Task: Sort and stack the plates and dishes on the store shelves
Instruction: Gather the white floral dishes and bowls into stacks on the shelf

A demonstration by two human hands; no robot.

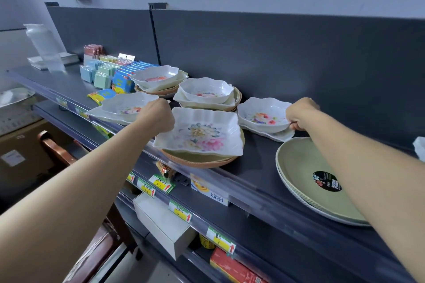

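The square dish point(202, 132), set on tan baskets point(197, 161) at the shelf point(259, 156) front, is gripped at its left rim by the curled fingers of the left hand point(156, 115). The bowl point(262, 115) further right, near the green plates point(299, 167), is clamped at its rim by the right hand point(301, 112), fingers curled.

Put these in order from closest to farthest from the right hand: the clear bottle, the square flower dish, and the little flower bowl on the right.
1. The little flower bowl, on the right, its rim held by the right hand.
2. The square flower dish, middle front.
3. The clear bottle, far left end.
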